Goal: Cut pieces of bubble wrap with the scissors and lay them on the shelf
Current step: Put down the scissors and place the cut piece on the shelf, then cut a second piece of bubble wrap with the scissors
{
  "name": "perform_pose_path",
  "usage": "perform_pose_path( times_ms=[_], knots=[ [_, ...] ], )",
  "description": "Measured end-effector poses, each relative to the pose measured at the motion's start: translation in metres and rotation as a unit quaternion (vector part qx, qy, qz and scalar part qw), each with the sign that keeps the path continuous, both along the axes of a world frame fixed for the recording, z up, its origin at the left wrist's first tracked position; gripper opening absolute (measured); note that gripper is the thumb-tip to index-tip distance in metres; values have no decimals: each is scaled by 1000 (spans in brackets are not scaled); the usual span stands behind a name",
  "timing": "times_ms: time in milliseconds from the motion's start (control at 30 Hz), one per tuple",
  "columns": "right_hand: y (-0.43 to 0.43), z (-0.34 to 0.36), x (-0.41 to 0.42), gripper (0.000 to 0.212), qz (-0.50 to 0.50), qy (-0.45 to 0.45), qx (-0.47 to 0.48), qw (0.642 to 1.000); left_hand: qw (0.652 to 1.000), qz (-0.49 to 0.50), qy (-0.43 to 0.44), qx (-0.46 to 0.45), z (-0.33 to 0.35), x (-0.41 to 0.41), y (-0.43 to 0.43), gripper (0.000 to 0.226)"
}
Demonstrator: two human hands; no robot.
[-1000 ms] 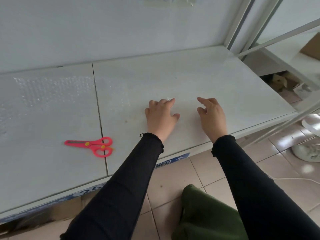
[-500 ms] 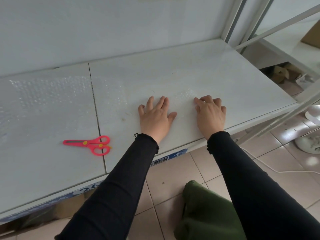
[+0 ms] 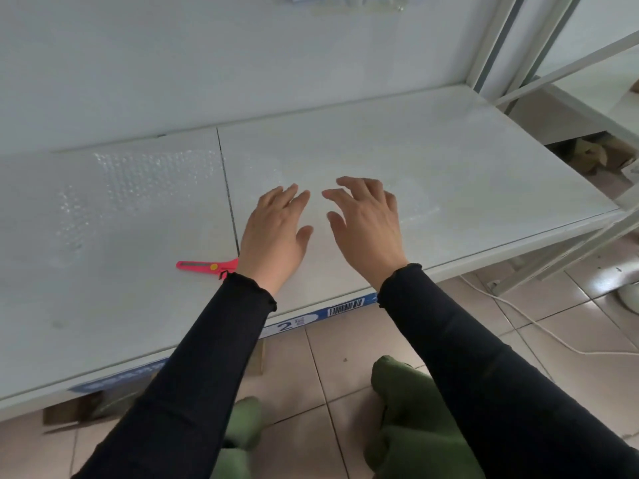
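- The scissors [image 3: 202, 265], pink with a yellow pivot, lie flat on the white shelf [image 3: 449, 140], blades pointing left; the handles are hidden behind the left wrist.
- The left hand [image 3: 273, 236] is just right of the scissors, palm down, fingers straight and close together, thumb out to the side, holding nothing.
- The right hand [image 3: 368, 233] is farther right of the scissors, beside the left hand, palm down, fingers spread and slightly bent, holding nothing.
- It is not clear whether either palm touches the shelf.
- One piece of bubble wrap [image 3: 138, 188] lies flat on the shelf behind the scissors and to their left.
- A second clear piece [image 3: 416, 205] lies flat well to the right of the scissors, its near part under the right hand's fingers.
- Black sleeves [image 3: 207, 357] cover both arms to the wrists.
- A blue label strip [image 3: 311, 318] with a barcode and a "2" runs along the shelf's front edge, in front of the scissors and to their right.
- Below it are a tiled floor [image 3: 363, 344], green trouser knees [image 3: 408, 426] and, far right, a white cable [image 3: 539, 326].
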State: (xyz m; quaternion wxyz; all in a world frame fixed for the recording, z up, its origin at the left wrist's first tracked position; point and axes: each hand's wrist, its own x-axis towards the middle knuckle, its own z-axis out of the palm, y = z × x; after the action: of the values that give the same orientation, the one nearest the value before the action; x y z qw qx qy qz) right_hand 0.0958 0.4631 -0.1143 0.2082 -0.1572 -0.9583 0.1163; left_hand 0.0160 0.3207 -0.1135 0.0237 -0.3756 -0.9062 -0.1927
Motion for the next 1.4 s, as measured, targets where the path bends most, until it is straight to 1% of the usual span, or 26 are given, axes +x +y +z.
perform_pose_path(
  times_ms=[133, 267, 400, 567, 767, 833, 900, 967, 1000, 1067, 1133, 1200, 1267, 1300, 1333, 1367, 1400],
  knots=[
    [-31, 3, -9, 35, 38, -5, -36, 999, 999, 33, -2, 5, 9, -12, -59, 49],
    [-61, 2, -20, 39, 89, -35, -82, 992, 998, 68, -6, -10, 5, -24, -113, 35],
    [-87, -6, -24, 32, 135, -71, -94, 984, 997, 63, -20, -29, -6, -36, -148, 27],
    [-111, -15, -29, 20, 167, -109, -56, 978, 998, 36, -33, -48, -20, -44, -163, 20],
    [-116, -20, -36, 17, 160, -148, -40, 975, 997, 13, -45, -67, -25, -48, -157, 23],
    [-115, -18, -37, 19, 161, -150, -40, 975, 995, 7, -62, -77, -24, -49, -155, 24],
    [-112, -13, -36, 23, 172, -145, -54, 973, 993, 8, -95, -70, -21, -49, -153, 23],
    [-108, -7, -35, 22, 189, -123, -60, 972, 983, 24, -180, -14, -15, -46, -151, 18],
    [-105, -5, -34, 20, 194, -106, -55, 974, 969, 40, -241, 38, -11, -45, -150, 14],
    [-99, -1, -35, 18, 198, -76, -41, 976, 921, 72, -349, 155, 0, -43, -147, 5],
    [-94, 2, -36, 20, 194, -62, -44, 978, 881, 82, -402, 234, 8, -41, -143, 5],
    [-89, 3, -37, 22, 179, -62, -48, 981, 868, 83, -410, 267, 12, -39, -137, 8],
    [-81, 2, -41, 24, 152, -55, -53, 986, 866, 84, -392, 299, 14, -39, -131, 13],
    [-77, 2, -43, 25, 132, -43, -71, 988, 866, 92, -377, 316, 13, -41, -128, 17],
    [-71, 2, -46, 27, 110, -25, -103, 988, 870, 107, -353, 325, 11, -45, -127, 22],
    [-65, 2, -49, 29, 85, -7, -145, 986, 884, 129, -316, 319, 8, -50, -127, 29],
    [-59, 1, -52, 31, 57, 4, -183, 981, 906, 150, -266, 292, 4, -55, -127, 33]
  ],
)
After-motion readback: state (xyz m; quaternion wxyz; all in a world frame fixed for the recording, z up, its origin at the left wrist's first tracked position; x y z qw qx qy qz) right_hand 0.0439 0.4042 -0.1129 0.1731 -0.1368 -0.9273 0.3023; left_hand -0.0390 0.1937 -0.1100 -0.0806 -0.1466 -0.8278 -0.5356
